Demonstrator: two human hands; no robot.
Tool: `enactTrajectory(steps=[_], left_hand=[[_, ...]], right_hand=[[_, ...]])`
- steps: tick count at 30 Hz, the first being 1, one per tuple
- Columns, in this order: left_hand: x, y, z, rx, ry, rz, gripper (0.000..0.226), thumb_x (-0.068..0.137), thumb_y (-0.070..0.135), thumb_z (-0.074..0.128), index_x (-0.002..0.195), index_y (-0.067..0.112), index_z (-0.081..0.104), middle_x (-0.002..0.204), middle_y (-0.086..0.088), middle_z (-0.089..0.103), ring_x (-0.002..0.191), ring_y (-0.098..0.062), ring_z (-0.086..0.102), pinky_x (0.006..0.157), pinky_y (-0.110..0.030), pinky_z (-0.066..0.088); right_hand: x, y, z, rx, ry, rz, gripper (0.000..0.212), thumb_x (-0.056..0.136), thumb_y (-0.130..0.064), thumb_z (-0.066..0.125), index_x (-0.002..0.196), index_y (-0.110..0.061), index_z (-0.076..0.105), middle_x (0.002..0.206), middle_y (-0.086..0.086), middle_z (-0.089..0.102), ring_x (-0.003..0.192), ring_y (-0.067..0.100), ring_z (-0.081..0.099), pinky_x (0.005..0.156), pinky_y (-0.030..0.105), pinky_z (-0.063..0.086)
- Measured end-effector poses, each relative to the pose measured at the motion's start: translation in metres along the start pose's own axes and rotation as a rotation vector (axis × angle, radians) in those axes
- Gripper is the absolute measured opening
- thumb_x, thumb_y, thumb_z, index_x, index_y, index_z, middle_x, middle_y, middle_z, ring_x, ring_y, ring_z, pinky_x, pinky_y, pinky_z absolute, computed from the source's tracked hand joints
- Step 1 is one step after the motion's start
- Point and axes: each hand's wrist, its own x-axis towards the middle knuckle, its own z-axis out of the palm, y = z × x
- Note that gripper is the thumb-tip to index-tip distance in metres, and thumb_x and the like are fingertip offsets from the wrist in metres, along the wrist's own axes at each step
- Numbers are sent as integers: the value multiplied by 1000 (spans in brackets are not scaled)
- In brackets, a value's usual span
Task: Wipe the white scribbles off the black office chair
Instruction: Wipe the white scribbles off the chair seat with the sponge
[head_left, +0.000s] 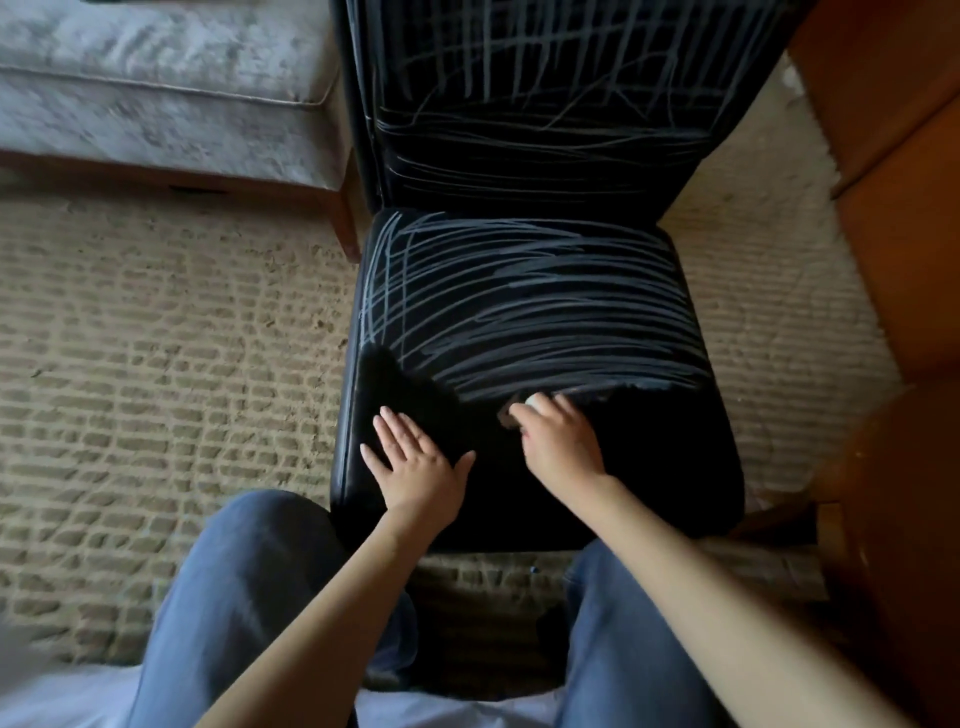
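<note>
Fingers (563, 406) of right hand (563, 452) curling round a small, mostly hidden wiper (511, 414), pressing it on the black office chair (654, 457) seat at the near edge of the white scribbles (519, 312); left hand (415, 460) lying flat, fingers straight, bracing the clean front. Probably best working in short overlapping strokes, keeping firm pressure, advancing toward the backrest (519, 130).

2 hands on the black chair (675, 467): left hand (415, 460) flat on the clean front of the seat, right hand (558, 441) gripping a small greyish wad (511, 415) at the edge of the white scribbles (519, 301).
</note>
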Motion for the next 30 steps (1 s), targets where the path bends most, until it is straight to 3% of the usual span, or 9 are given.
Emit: enactTrajectory(steps=[2, 4, 8, 10, 14, 19, 25, 28, 30], left_hand=[[8, 2, 0, 57, -26, -26, 97, 92, 66, 23, 144, -8, -14, 152, -27, -21, 142, -38, -19, 113, -57, -2], [12, 0, -3, 78, -43, -28, 99, 91, 66, 24, 144, -9, -13, 152, -27, -20, 142, -38, -17, 113, -57, 0], [19, -3, -11, 128, -78, -27, 100, 91, 67, 27, 144, -9, -9, 153, -28, -16, 143, -38, -13, 113, -57, 3], [23, -4, -16, 169, -87, -20, 101, 90, 67, 30, 144, -10, -7, 153, -29, -14, 144, -39, -11, 114, -54, 4], [28, -10, -21, 223, -41, 16, 101, 90, 67, 32, 145, -10, -4, 153, -31, -8, 144, -40, -5, 117, -47, 6], [31, -19, -17, 246, 22, 57, 101, 89, 69, 29, 146, -9, -2, 154, -30, -6, 145, -38, -3, 117, -44, 6], [30, -19, -17, 240, 51, 59, 101, 89, 68, 29, 145, -9, -1, 154, -30, -4, 144, -39, -2, 117, -45, 7], [24, -15, -26, 203, 74, 42, 97, 90, 64, 37, 147, -7, 4, 155, -28, -1, 144, -38, 1, 117, -47, 11], [16, -2, -32, 159, 123, 87, 83, 92, 54, 44, 148, 0, 14, 156, -22, 3, 144, -36, 5, 116, -48, 13]], right_hand=[[-1, -5, 5, 25, -17, -123, 26, 73, -11, 45, 85, -14, 68, 81, 5, 61, 69, 30, 55, 58, 34, 49], [0, 17, 2, 14, -29, -149, 24, 72, -9, 54, 89, -14, 69, 84, 4, 63, 71, 31, 57, 59, 35, 49], [1, 68, -19, -44, -47, 283, 18, 78, -3, 66, 94, -9, 69, 89, 12, 62, 79, 38, 59, 67, 41, 51], [6, 58, -19, -16, -16, 409, 11, 75, -1, 66, 84, -7, 68, 84, 15, 60, 76, 39, 59, 64, 40, 49], [9, -16, 0, 65, 35, 217, 25, 50, 0, 77, 65, -14, 64, 65, 8, 57, 56, 32, 55, 46, 28, 45], [4, -10, 5, 39, -25, 52, 28, 60, -6, 78, 83, -20, 69, 76, 0, 61, 65, 29, 58, 53, 32, 44], [-16, 96, -35, -37, -56, 410, 19, 83, -11, 66, 101, -12, 68, 91, 15, 59, 82, 40, 59, 66, 44, 50], [-24, 109, -52, 228, -70, 517, 32, 88, -9, 63, 119, -6, 58, 108, 16, 60, 99, 33, 58, 83, 39, 47], [-34, 114, -67, 411, 48, 652, 28, 86, -10, 68, 110, -2, 57, 98, 12, 61, 88, 23, 56, 73, 27, 40]])
